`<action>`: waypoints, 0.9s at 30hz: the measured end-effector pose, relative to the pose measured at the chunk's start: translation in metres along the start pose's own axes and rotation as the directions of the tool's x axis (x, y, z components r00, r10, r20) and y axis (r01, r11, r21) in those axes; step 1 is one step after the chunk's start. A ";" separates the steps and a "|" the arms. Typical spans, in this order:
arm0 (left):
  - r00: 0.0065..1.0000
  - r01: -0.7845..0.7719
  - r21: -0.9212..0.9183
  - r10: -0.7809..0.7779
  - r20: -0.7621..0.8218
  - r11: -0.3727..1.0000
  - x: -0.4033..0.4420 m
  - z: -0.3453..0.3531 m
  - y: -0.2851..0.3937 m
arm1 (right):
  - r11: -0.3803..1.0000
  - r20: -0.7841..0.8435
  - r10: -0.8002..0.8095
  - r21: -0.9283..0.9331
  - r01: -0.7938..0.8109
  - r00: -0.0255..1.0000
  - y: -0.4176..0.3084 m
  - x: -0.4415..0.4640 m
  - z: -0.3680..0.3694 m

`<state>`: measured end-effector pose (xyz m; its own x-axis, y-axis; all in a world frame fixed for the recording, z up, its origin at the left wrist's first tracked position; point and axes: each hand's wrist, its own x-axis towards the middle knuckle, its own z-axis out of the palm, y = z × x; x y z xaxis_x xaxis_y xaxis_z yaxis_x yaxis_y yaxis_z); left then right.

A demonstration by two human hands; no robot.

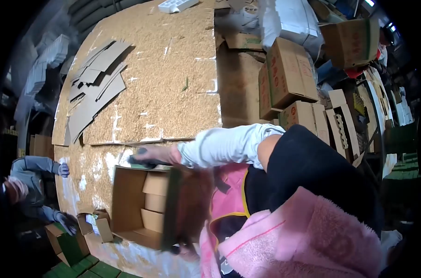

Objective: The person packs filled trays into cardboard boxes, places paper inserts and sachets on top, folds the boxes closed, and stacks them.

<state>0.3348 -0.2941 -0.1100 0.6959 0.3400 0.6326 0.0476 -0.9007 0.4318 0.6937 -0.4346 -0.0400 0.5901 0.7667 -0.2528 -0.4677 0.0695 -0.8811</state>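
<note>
An opened cardboard box (129,199) stands tilted in front of me, with folded tan flaps or inserts inside and a dark green strip along its near side. My right hand (163,154), below a pale sleeve, is closed at the box's upper corner. Its fingers look dark, as if covered. My left hand (188,253) grips the lower corner, mostly hidden and blurred, with a dark fingertip showing. The box's near flap is smeared by motion.
Grey cardboard sheets (99,88) lie on the chipboard table (159,69). Cartons (291,74) are stacked beyond its right edge. At left, a co-worker's gloved hand (66,223) is near a small open box (66,245). A white tray (178,4) lies at the far edge.
</note>
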 end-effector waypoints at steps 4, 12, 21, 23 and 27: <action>0.798 0.522 -0.062 -0.461 0.389 0.851 -0.012 -0.042 -0.029 | 0.744 -0.088 -0.159 -0.665 0.061 0.983 0.037 -0.036 0.013; 0.756 0.520 0.572 -0.653 0.038 0.635 0.133 0.027 0.003 | 0.618 -0.678 -0.675 -0.735 -0.277 0.293 0.036 -0.085 -0.150; 0.557 0.817 0.157 -0.830 0.038 0.555 0.110 0.013 -0.008 | 0.961 -0.893 -0.250 -0.183 0.206 0.374 0.070 -0.090 -0.193; 0.609 0.789 0.122 -0.793 -0.023 0.602 0.104 0.014 -0.006 | 0.960 -0.876 -0.262 -0.281 0.015 0.404 -0.005 -0.111 -0.169; 0.523 0.820 -0.336 -0.845 0.113 0.463 0.109 0.022 0.005 | 0.919 -0.634 -0.330 -0.049 0.390 0.699 -0.076 -0.126 -0.147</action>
<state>0.4265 -0.2676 -0.0527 0.4047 0.9082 -0.1065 0.3519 -0.0472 0.9349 0.7521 -0.6306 0.0002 0.9843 0.1086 -0.1391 -0.1678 0.3317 -0.9283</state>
